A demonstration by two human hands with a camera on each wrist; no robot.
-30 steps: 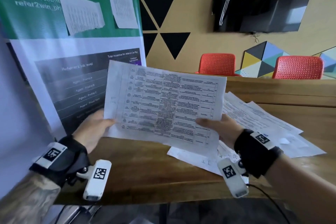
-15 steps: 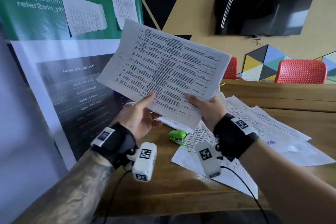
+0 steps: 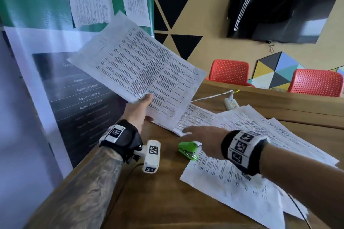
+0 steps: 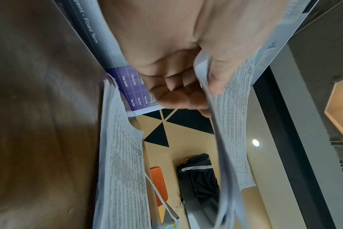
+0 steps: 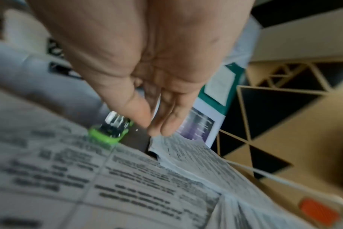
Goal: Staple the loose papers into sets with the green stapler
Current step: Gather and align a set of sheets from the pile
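My left hand (image 3: 138,109) pinches the near edge of a set of printed sheets (image 3: 137,67) and holds it up, tilted, above the table's left end. The left wrist view shows my thumb on top and curled fingers (image 4: 176,89) under those sheets (image 4: 231,124). A small green stapler (image 3: 188,150) lies on the wooden table (image 3: 158,191), partly on a loose sheet. My right hand (image 3: 201,135) hovers flat, fingers straight, just above and beyond the stapler, holding nothing. In the right wrist view the stapler (image 5: 108,131) sits left of my fingertips (image 5: 157,128).
Several loose printed papers (image 3: 251,154) spread over the table's right side. A white power strip (image 3: 231,104) with cable lies at the back. A standing banner (image 3: 55,61) rises at the left, red chairs (image 3: 230,72) stand behind, and a wall television (image 3: 279,11) hangs above.
My right hand has let go of the sheets and dropped toward the stapler. The left hand alone now holds the set, shifted left and up.
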